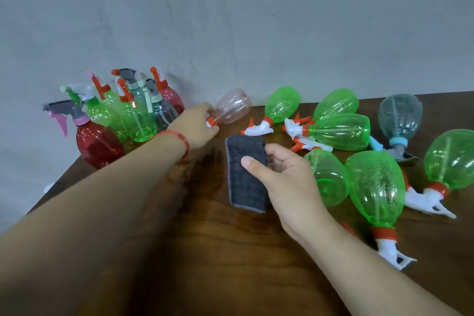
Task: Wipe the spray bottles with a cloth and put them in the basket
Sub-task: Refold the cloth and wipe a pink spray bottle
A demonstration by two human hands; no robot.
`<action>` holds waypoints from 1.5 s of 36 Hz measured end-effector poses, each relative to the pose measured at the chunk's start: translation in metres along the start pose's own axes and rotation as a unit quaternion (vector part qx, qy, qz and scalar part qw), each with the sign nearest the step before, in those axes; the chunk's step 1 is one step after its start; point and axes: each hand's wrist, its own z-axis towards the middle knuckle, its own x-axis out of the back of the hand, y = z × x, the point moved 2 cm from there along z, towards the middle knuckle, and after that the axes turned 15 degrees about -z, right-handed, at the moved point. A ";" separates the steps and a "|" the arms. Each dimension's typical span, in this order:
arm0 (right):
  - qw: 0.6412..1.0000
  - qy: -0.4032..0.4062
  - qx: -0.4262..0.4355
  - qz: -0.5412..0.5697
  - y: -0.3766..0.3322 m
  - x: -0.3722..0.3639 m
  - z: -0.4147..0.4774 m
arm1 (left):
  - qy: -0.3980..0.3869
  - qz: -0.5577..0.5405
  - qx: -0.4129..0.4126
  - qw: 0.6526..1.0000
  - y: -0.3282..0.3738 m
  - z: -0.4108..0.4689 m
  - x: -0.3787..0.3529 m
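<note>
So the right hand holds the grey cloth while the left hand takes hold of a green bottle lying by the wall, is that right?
Not quite: that bottle is pale pink, not green. The head view shows the left hand gripping it at the orange neck as it lies by the wall, while the right hand holds the grey cloth.

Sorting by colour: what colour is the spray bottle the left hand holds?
Pale pink see-through plastic spray bottle; head view.

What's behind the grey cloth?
The right hand wraps its fingers behind the grey cloth, their tips covered; its thumb lies on front. The wooden table shows around it.
</note>
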 end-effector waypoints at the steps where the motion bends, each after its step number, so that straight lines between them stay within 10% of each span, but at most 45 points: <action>1: 1.000 0.002 0.006 -0.005 0.001 0.000 0.000 | -0.014 0.035 0.003 0.999 0.003 0.011 -0.003; 21: 0.994 0.088 0.063 0.011 -0.016 0.019 0.003 | -0.056 0.134 0.021 0.989 -0.018 -0.038 0.007; 32: 0.998 0.032 0.009 -0.047 -0.008 0.006 -0.002 | -0.051 -0.231 0.100 0.966 -0.031 -0.144 0.023; 54: 0.996 -0.010 -0.077 -0.042 -0.017 0.002 -0.004 | -0.005 -0.322 -0.015 0.947 0.002 -0.135 -0.015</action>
